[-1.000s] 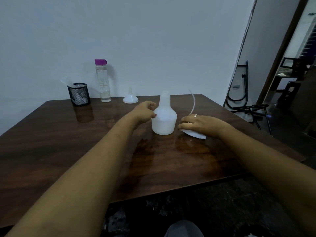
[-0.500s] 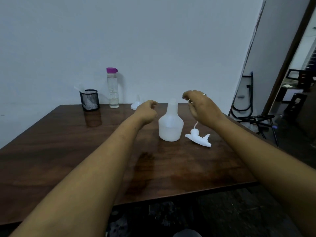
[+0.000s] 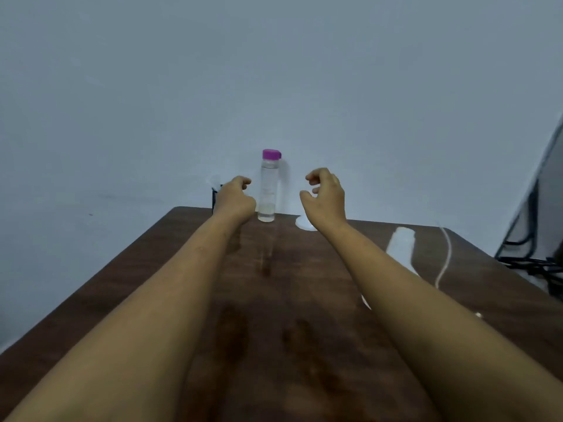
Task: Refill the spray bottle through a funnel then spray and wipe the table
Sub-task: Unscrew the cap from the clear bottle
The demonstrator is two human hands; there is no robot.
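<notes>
"What did the left hand point(image 3: 234, 194) cover?"
"Most of the black mesh cup point(image 3: 214, 196); only a sliver showed."
"And the funnel point(image 3: 302, 223)?"
"Just its rim, behind the right hand point(image 3: 324, 197). The spray bottle point(image 3: 400, 246) was blurred, its base under that forearm."
"The dark stand point(image 3: 530, 263)?"
"Cut off at the right edge."

Rear left: black mesh cup point(image 3: 214, 197); right: black rack point(image 3: 531, 263).
</notes>
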